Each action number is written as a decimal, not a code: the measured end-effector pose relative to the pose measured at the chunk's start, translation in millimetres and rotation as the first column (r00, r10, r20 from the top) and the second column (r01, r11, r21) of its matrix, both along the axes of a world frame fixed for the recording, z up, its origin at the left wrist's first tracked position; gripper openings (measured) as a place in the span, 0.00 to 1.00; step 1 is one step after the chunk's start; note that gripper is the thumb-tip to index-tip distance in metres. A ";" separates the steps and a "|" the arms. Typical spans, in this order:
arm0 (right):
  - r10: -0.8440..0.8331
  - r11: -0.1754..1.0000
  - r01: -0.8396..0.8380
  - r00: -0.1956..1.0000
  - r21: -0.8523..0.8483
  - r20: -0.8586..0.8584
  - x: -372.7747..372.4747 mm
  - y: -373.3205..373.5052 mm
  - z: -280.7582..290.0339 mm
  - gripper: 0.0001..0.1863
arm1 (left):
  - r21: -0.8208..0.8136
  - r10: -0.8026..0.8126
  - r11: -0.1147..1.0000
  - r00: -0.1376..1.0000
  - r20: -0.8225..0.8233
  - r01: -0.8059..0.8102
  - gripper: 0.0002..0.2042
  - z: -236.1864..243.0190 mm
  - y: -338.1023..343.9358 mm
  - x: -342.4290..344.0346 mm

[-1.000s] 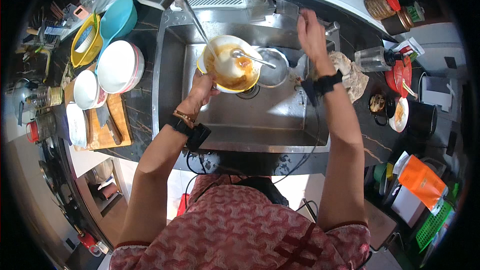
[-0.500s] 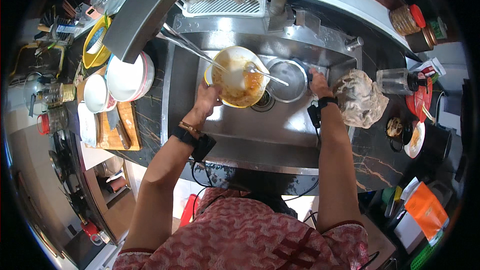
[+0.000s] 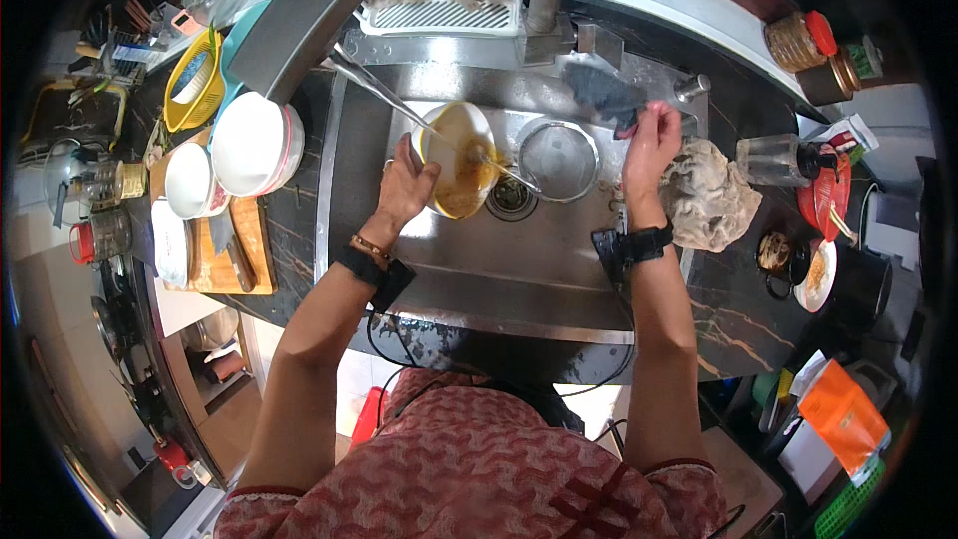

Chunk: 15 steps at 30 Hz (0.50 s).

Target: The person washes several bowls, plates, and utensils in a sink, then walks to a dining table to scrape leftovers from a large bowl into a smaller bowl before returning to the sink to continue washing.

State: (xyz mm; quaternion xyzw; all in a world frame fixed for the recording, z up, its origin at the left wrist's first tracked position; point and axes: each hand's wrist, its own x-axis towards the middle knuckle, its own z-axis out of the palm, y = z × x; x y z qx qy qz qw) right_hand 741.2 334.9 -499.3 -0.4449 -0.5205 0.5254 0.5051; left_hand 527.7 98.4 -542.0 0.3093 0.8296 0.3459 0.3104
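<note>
My left hand [image 3: 404, 185] grips the near-left rim of a yellow-edged white bowl [image 3: 461, 118], which is tilted over the sink. A metal spoon [image 3: 514, 176] leans in the bowl, and orange-brown residue coats its inside. What looks like a stream of water [image 3: 384, 92] runs from the tap into it. My right hand [image 3: 654, 140] pinches a dark grey cloth [image 3: 602, 92], raised over the sink's far right corner. A round mesh strainer [image 3: 559, 162] rests in the sink beside the bowl.
The steel sink [image 3: 479, 274] has a drain [image 3: 511, 198] near the bowl. A crumpled beige cloth [image 3: 714, 195] lies on the right edge. To the left, white bowls [image 3: 249, 145] and a knife [image 3: 235, 255] sit on a wooden board [image 3: 261, 274]. The grey tap [image 3: 319, 0] arches overhead.
My right hand has lifted the dark cloth up from beside the strainer. The bowl has tipped further, spilling liquid toward the drain, and my left hand has shifted up along its rim.
</note>
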 end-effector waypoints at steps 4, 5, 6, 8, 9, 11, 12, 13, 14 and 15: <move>0.081 0.996 -0.078 0.995 0.052 -0.054 -33.7 19.9 22.7 0.04 | -0.106 -0.102 0.991 0.983 -0.154 0.086 0.34 22.8 1.7 0.8; 0.125 0.990 -0.120 0.991 0.078 -0.054 -40.5 22.3 23.9 0.05 | -0.102 -0.104 0.991 0.982 -0.158 0.088 0.34 23.1 1.1 0.2; 0.144 0.988 -0.143 0.990 0.060 -0.007 -45.7 21.6 29.5 0.06 | -0.084 -0.102 0.992 0.983 -0.150 0.090 0.35 22.5 -0.7 -0.2; 0.137 0.978 -0.153 0.984 0.145 0.111 -48.2 20.9 28.3 0.07 | -0.065 -0.098 0.994 0.985 -0.143 0.090 0.35 23.0 -3.7 -1.2; 0.116 0.959 -0.169 0.967 0.226 0.229 -48.4 20.3 28.5 0.07 | -0.080 -0.077 0.994 0.993 -0.089 0.070 0.35 27.8 -3.0 0.5; 0.055 0.934 -0.193 0.909 0.300 0.414 -45.6 24.1 32.7 0.07 | -0.094 -0.053 0.994 0.998 -0.035 0.049 0.36 27.2 -4.9 0.5; -0.019 0.864 -0.237 0.866 0.445 0.499 -45.5 30.5 35.0 0.07 | -0.016 -0.052 0.999 0.998 -0.023 0.052 0.36 20.5 -8.5 -0.4; -0.107 0.768 -0.293 0.818 0.570 0.565 -45.3 33.4 36.1 0.08 | 0.062 -0.053 0.997 0.999 -0.011 0.053 0.37 14.2 -11.3 -0.6; -0.054 0.828 -0.280 0.822 0.485 0.567 -44.0 35.6 37.4 0.08 | 0.063 -0.050 0.997 0.999 -0.011 0.050 0.37 7.5 -13.1 0.0; -0.055 0.828 -0.280 0.822 0.486 0.567 -43.9 34.7 40.5 0.08 | 0.074 -0.004 0.997 0.994 0.110 -0.005 0.36 6.7 -11.7 1.6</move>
